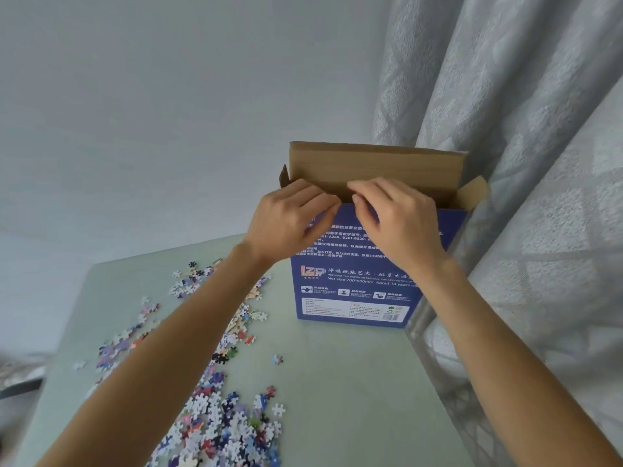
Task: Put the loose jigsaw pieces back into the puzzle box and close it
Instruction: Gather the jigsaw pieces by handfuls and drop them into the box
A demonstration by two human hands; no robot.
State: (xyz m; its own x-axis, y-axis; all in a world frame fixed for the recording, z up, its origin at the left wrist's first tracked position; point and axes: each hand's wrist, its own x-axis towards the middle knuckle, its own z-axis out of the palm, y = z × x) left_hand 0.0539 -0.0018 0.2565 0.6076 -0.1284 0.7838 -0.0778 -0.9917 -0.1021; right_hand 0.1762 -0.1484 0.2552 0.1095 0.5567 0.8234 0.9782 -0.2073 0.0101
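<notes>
I have my left hand (286, 217) and right hand (397, 217) curled at the front lip of the upright puzzle box (357, 281), seemingly pinching it, to hold its mouth wide, I judge; top flap (374, 166) raised; loose jigsaw pieces (215, 416) strewn across the table (354, 399), unpacked.

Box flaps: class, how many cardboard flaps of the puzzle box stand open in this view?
3. The big top flap stands upright at the back, a small side flap sticks up at the left end, and another side flap at the right. Both hands may hide more.
</notes>
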